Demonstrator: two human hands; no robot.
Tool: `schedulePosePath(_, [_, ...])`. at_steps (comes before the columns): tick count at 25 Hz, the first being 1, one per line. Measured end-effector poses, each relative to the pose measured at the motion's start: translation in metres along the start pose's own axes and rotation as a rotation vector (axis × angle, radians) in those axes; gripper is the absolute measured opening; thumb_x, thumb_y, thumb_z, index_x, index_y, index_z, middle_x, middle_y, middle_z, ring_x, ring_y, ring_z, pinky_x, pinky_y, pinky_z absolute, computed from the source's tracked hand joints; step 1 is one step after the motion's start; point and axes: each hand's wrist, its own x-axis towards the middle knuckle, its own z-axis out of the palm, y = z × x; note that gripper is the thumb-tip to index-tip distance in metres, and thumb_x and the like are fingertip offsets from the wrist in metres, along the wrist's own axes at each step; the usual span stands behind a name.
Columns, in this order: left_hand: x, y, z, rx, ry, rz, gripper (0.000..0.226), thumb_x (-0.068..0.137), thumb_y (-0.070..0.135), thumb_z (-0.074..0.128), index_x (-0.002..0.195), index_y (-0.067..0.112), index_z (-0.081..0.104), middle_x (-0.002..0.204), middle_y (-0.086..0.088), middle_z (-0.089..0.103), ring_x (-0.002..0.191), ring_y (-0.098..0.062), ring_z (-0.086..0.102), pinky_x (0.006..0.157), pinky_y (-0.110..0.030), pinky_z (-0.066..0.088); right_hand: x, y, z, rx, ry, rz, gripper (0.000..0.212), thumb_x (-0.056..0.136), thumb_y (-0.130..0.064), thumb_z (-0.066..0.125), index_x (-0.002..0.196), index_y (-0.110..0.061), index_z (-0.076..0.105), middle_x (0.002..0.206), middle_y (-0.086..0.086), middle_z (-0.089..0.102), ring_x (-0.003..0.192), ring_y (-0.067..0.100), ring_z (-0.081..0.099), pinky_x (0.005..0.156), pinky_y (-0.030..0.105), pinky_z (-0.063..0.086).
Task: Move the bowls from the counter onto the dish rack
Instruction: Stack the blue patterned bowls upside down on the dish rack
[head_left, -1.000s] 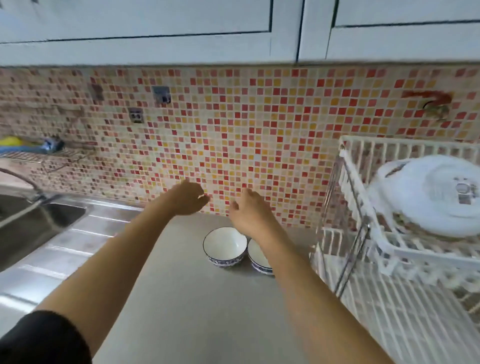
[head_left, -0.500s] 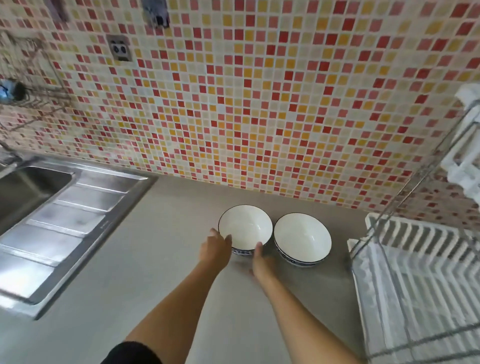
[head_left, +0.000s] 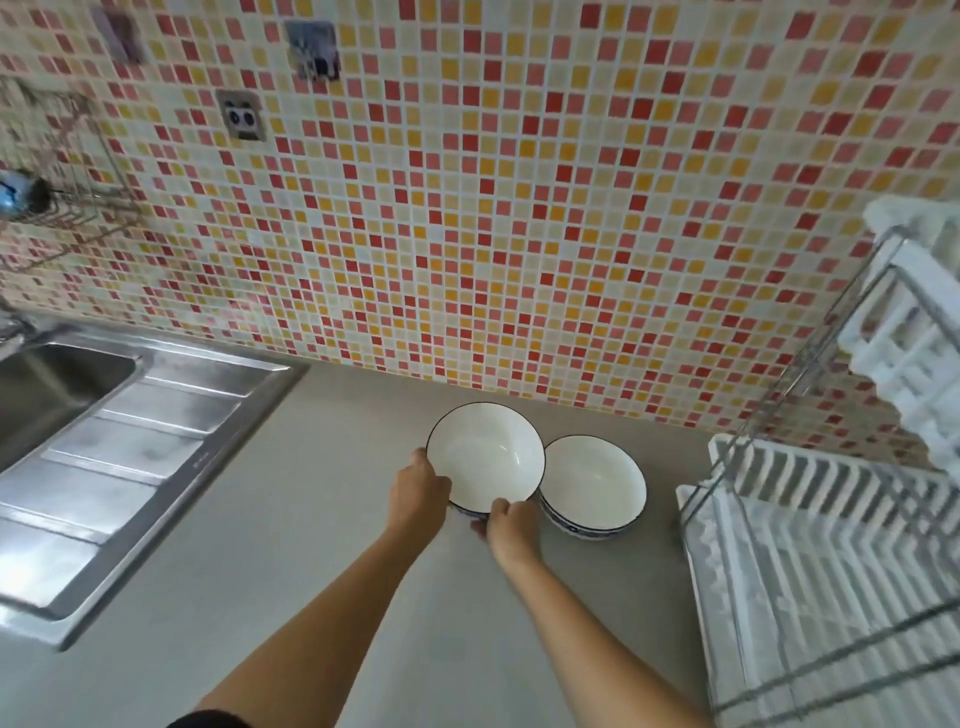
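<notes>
Two white bowls with dark rims and blue-patterned sides are near the tiled wall. The left bowl (head_left: 485, 457) is tilted up off the grey counter (head_left: 311, 545), overlapping the rim of the right bowl (head_left: 595, 480). My left hand (head_left: 420, 493) grips its left rim and my right hand (head_left: 511, 525) holds its near edge from below. The right bowl rests on the counter untouched. The white dish rack (head_left: 810, 545) with a metal frame stands at the right, its lower tier bare.
A steel sink (head_left: 57, 384) and ribbed drainboard (head_left: 119, 467) lie to the left. A mosaic tile wall (head_left: 467, 208) rises behind the bowls. A wire shelf (head_left: 57, 208) hangs on the wall at upper left. The rack's upper tier (head_left: 914, 332) overhangs the right side.
The view tilted down and closer. Both hands dropped from near the wall onto the left bowl, closed on it, and raised it so that it tilts over the right bowl's rim.
</notes>
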Motion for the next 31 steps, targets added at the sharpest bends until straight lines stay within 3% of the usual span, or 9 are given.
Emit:
schedulePosePath(5, [-0.044, 0.052, -0.07, -0.204, 0.169, 0.2, 0.05, 0.093, 0.005, 0.046, 0.139, 0.011, 0.029, 0.12, -0.016, 0.057, 0.079, -0.03, 0.066, 0.058, -0.033, 0.059, -0.075, -0.072, -0.039, 0.02, -0.01, -0.337, 0.021, 0.095, -0.01, 0.033, 0.114, -0.003, 0.033, 0.082, 0.007, 0.066, 0.081, 0.027, 0.066, 0.077, 0.038, 0.054])
schedulePosePath(7, [-0.063, 0.086, -0.102, -0.272, 0.225, 0.284, 0.055, 0.094, 0.004, 0.042, 0.143, 0.017, 0.022, 0.124, -0.014, 0.053, 0.088, -0.03, 0.063, 0.057, -0.032, 0.058, -0.104, -0.103, -0.062, -0.024, 0.019, -0.487, 0.026, 0.097, -0.01, 0.032, 0.122, -0.002, 0.032, 0.097, 0.009, 0.063, 0.075, 0.019, 0.063, 0.067, 0.025, 0.057])
schedulePosePath(9, [-0.085, 0.121, -0.126, -0.332, 0.277, 0.394, 0.057, 0.094, 0.003, 0.038, 0.145, 0.019, 0.019, 0.121, -0.011, 0.053, 0.092, -0.028, 0.061, 0.057, -0.029, 0.057, -0.132, -0.132, -0.09, -0.082, 0.08, -0.617, 0.032, 0.099, -0.014, 0.031, 0.128, -0.001, 0.03, 0.086, 0.004, 0.057, 0.061, 0.007, 0.053, 0.042, 0.008, 0.041])
schedulePosePath(14, [-0.163, 0.191, -0.145, -0.495, 0.397, 0.774, 0.056, 0.091, -0.002, 0.039, 0.143, 0.014, 0.025, 0.105, -0.005, 0.056, 0.068, -0.011, 0.056, 0.041, -0.014, 0.05, -0.206, -0.17, -0.179, -0.08, 0.245, -0.85, 0.033, 0.101, -0.018, 0.03, 0.125, 0.004, 0.033, 0.06, -0.002, 0.04, 0.039, 0.004, 0.041, 0.032, 0.01, 0.027])
schedulePosePath(18, [-0.216, 0.236, -0.125, -0.652, 0.372, 0.954, 0.058, 0.088, -0.003, 0.041, 0.142, 0.015, 0.028, 0.11, -0.003, 0.053, 0.08, -0.016, 0.056, 0.052, -0.021, 0.056, -0.245, -0.171, -0.255, -0.05, 0.36, -0.928, 0.029, 0.096, -0.016, 0.04, 0.121, 0.0, 0.039, 0.059, 0.002, 0.048, 0.04, 0.003, 0.046, 0.042, 0.02, 0.039])
schedulePosePath(20, [-0.239, 0.26, -0.109, -0.676, 0.328, 1.02, 0.059, 0.088, -0.003, 0.041, 0.142, 0.018, 0.028, 0.106, 0.0, 0.052, 0.076, -0.014, 0.053, 0.047, -0.019, 0.052, -0.263, -0.173, -0.305, -0.009, 0.459, -0.968, 0.026, 0.092, -0.017, 0.048, 0.116, -0.011, 0.044, 0.075, -0.002, 0.059, 0.062, 0.004, 0.059, 0.054, 0.027, 0.052])
schedulePosePath(23, [-0.267, 0.296, -0.085, -0.687, 0.253, 1.132, 0.06, 0.088, -0.002, 0.04, 0.141, 0.022, 0.029, 0.101, 0.006, 0.053, 0.076, -0.014, 0.053, 0.052, -0.019, 0.048, -0.289, -0.176, -0.377, -0.033, 0.592, -1.005, 0.033, 0.093, -0.026, 0.05, 0.125, -0.03, 0.042, 0.095, -0.012, 0.061, 0.081, 0.007, 0.059, 0.071, 0.028, 0.048])
schedulePosePath(27, [-0.295, 0.34, -0.058, -0.655, 0.22, 1.198, 0.06, 0.088, -0.001, 0.041, 0.143, 0.022, 0.028, 0.101, -0.001, 0.056, 0.077, -0.012, 0.054, 0.06, -0.027, 0.05, -0.308, -0.171, -0.452, -0.071, 0.357, -0.97, 0.041, 0.086, -0.026, 0.065, 0.118, -0.04, 0.044, 0.118, -0.005, 0.063, 0.103, 0.015, 0.063, 0.09, 0.042, 0.054])
schedulePosePath(31, [-0.32, 0.381, -0.03, -0.556, 0.273, 1.229, 0.059, 0.09, -0.001, 0.043, 0.143, 0.02, 0.029, 0.09, 0.007, 0.05, 0.069, -0.006, 0.051, 0.054, -0.012, 0.041, -0.319, -0.167, -0.527, -0.178, 0.118, -0.94, 0.051, 0.081, -0.021, 0.07, 0.105, -0.058, 0.043, 0.109, -0.017, 0.063, 0.093, 0.008, 0.067, 0.074, 0.035, 0.061])
